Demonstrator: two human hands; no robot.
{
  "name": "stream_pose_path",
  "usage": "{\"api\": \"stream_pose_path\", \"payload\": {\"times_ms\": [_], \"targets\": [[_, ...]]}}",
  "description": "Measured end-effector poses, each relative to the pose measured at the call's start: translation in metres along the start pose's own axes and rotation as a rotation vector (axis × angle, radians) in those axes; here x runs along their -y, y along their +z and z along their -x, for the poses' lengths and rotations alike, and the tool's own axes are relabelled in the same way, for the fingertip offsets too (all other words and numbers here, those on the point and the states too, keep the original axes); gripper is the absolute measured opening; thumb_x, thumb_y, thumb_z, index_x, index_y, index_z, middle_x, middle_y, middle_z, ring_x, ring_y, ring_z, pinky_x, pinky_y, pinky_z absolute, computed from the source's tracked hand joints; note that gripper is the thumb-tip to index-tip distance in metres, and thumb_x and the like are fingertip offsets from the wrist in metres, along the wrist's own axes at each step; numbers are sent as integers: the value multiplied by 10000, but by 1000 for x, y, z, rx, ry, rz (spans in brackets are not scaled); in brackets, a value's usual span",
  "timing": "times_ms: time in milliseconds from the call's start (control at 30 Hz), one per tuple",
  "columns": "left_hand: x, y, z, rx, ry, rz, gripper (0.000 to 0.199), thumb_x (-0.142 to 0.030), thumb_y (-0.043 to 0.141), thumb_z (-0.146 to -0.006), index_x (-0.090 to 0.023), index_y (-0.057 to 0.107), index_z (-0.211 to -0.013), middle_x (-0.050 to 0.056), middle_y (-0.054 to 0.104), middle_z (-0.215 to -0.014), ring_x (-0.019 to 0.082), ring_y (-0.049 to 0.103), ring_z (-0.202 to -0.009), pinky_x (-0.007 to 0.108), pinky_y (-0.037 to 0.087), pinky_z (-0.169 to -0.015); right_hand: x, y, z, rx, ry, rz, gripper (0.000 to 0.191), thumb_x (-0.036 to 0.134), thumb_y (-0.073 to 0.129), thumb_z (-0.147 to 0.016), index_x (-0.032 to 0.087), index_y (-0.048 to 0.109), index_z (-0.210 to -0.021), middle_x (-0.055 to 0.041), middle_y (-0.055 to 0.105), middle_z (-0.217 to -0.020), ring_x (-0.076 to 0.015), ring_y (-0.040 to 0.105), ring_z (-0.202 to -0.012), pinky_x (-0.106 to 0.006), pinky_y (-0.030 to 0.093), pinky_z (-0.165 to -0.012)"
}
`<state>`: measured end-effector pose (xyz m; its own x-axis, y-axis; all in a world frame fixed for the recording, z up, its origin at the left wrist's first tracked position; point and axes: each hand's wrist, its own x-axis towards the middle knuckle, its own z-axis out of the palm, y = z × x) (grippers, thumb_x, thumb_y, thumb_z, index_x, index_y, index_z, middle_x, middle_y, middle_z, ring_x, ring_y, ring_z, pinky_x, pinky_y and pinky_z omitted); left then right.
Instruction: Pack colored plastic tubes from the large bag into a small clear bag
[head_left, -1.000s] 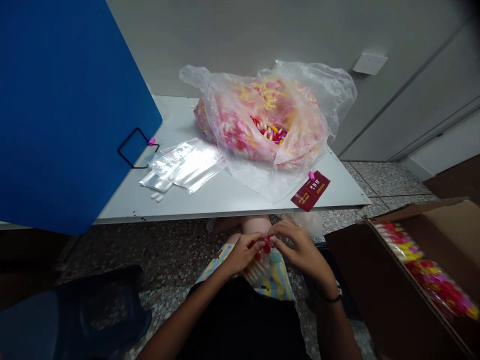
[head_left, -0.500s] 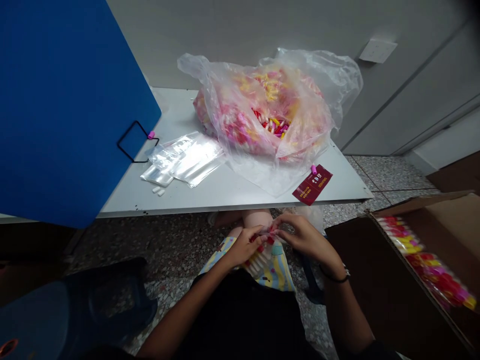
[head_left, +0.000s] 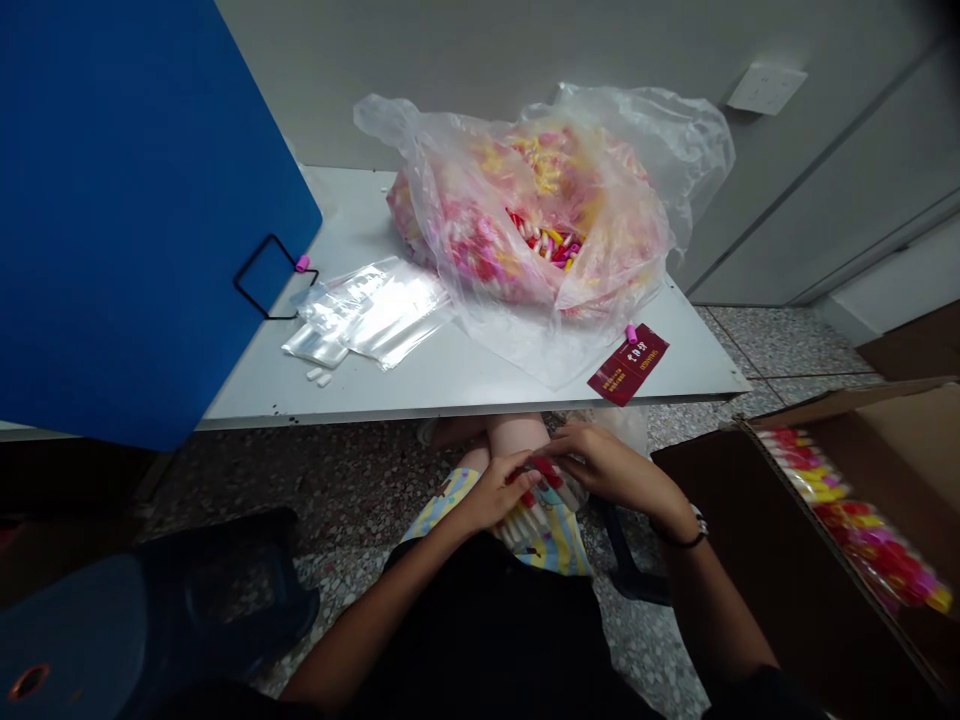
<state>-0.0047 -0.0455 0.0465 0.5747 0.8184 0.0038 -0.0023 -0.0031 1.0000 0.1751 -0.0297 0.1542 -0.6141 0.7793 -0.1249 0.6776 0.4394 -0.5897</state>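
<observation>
Over my lap, my left hand [head_left: 496, 494] is closed on a clear bag of small red-and-white tubes [head_left: 526, 520]. The white ends point down towards my body; the red ends are partly covered by my fingers. My right hand [head_left: 604, 466] bends over the other side of the bag, its fingers at the red ends and close to my left fingertips. The bag's clear film is hard to make out. On the table above lies a stack of flat clear bags [head_left: 397, 322]. A big translucent sack [head_left: 480, 255] of red, pink, yellow and white tubes stands behind it.
A dark red card [head_left: 628, 372] lies near the table's [head_left: 450, 395] front right, with a pink tube touching it. At left stands a blue panel [head_left: 142, 220] with a black wire frame. A cardboard box [head_left: 757, 520] at right holds filled packs. A dark stool [head_left: 210, 590] sits lower left.
My right hand has shifted slightly right, and its fingers now reach over the red ends. More of the tubes shows between my hands. The view has tilted slightly.
</observation>
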Motion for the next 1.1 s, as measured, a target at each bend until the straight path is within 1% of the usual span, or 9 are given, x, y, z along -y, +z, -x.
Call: {"api": "stream_pose_path", "payload": {"times_ms": [133,267,400,500,600,700,800,933,1100], "targets": [[-6,0,-2,-83,2,2,383,-379,446,-885,-142,607,-1139,88,662,-1072,212,588,-978,301,457,-865,0,3,-2,-6,-28,-13,220,135,473,-876,173,663,-979,-71,664,-874,-180,586,-813,-279,404,-733],[-13,-1,-5,-158,-15,-25,284,-283,455,-866,-130,677,-956,61,701,-914,182,620,-831,256,472,-754,2,7,0,-137,39,-176,177,174,493,-870,182,576,-1026,-33,662,-852,-170,601,-784,-281,426,-733],[-16,-3,-9,-181,-38,98,257,-255,471,-858,-125,692,-846,63,717,-865,178,649,-797,246,479,-740,3,15,4,-442,91,-277,107,252,479,-885,188,558,-919,-37,628,-865,-175,589,-829,-289,445,-754],[-15,-5,-10,-220,-44,92,284,-301,490,-862,-121,708,-836,77,724,-856,196,656,-832,264,482,-783,-1,33,7,-664,172,-358,280,340,601,-812,182,527,-1030,-67,607,-957,-195,580,-880,-304,463,-771],[-12,-6,-10,-335,-65,62,292,-344,529,-841,-115,706,-885,92,721,-897,213,650,-867,292,482,-816,-7,59,10,-562,270,-474,376,373,639,-780,175,533,-1081,-56,634,-918,-183,594,-796,-274,466,-695],[-11,-8,-9,-375,-93,138,330,-374,551,-826,-111,668,-988,103,711,-932,213,650,-865,303,494,-790,-11,84,14,-455,284,-528,250,364,504,-872,153,622,-806,-33,641,-735,-162,581,-679,-246,426,-623],[-13,-13,-8,-278,-122,155,349,-386,599,-788,-110,649,-996,102,694,-947,195,637,-831,280,488,-744,-11,99,18,-546,289,-520,345,346,438,-906,145,606,-681,-33,610,-652,-156,557,-628,-246,402,-597],[-18,-20,-6,-140,-141,12,294,-386,591,-792,-102,663,-771,51,652,-726,148,568,-689,232,429,-646,-11,112,18,-682,308,-480,321,334,456,-900,149,621,-696,-43,611,-662,-168,560,-650,-260,415,-631],[-18,-18,-8,-205,-60,-20,333,-390,581,-797,-104,601,-627,4,522,-614,106,466,-601,214,351,-577,-11,129,12,-677,349,-608,323,362,438,-901,137,641,-789,-45,631,-747,-181,584,-744,-255,438,-684]]}}
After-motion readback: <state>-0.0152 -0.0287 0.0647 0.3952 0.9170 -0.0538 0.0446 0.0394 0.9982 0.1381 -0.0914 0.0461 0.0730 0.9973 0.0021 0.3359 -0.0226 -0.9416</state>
